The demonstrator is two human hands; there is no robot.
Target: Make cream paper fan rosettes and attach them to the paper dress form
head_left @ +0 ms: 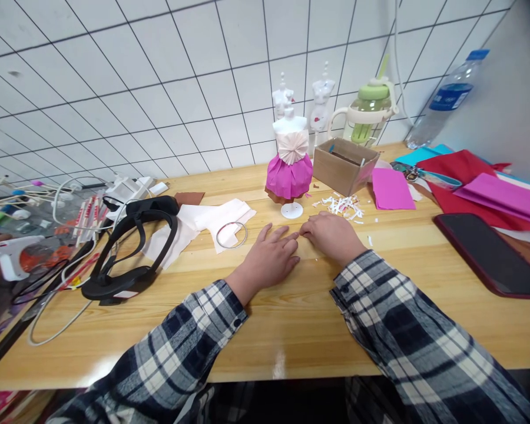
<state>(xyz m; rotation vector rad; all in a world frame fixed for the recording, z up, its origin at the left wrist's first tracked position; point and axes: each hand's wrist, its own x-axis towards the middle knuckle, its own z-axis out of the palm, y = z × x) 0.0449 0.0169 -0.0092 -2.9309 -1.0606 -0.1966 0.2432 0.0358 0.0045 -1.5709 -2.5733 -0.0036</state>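
My left hand [271,256] rests on the wooden table, palm down, its fingers stretched out and somewhat apart. Beside it, my right hand [333,237] is closed, fingertips pressed together close to the left fingers; whatever they may hold is too small to see. Just beyond both hands stands a small white mannequin [290,125] dressed in a pleated pale pink top [292,146] and a magenta skirt [289,176], on a round white base [291,210]. White and pink paper scraps [342,205] lie in front of my right hand.
Left of my hands are pale pink paper [198,218], a metal ring [232,234] and a black head strap [130,253]. A cardboard box [342,168], a jug [366,112] and a plastic bottle [450,97] stand behind. A phone [490,253] and magenta paper [393,188] lie right.
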